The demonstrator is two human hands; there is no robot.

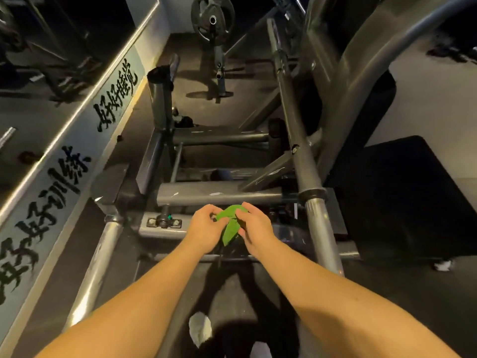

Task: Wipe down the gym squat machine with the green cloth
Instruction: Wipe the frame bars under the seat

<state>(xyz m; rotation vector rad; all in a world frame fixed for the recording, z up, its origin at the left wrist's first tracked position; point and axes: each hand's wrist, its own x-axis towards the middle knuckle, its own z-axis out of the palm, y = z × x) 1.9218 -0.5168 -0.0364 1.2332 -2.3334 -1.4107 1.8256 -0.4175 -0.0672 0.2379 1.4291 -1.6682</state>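
Note:
The green cloth is bunched between my two hands in the middle of the head view, one end hanging down. My left hand pinches its left edge with curled fingers. My right hand grips its right side. Both hands hover just in front of a grey crossbar of the squat machine. The machine's dark grey frame fills the centre, with a long slanted bar running up the right side and a silver sleeve at its lower end.
A mirror wall with black lettering runs along the left. A weight plate on a stand sits at the far end. A black platform lies to the right. A silver frame tube slants at lower left. My white shoe shows below.

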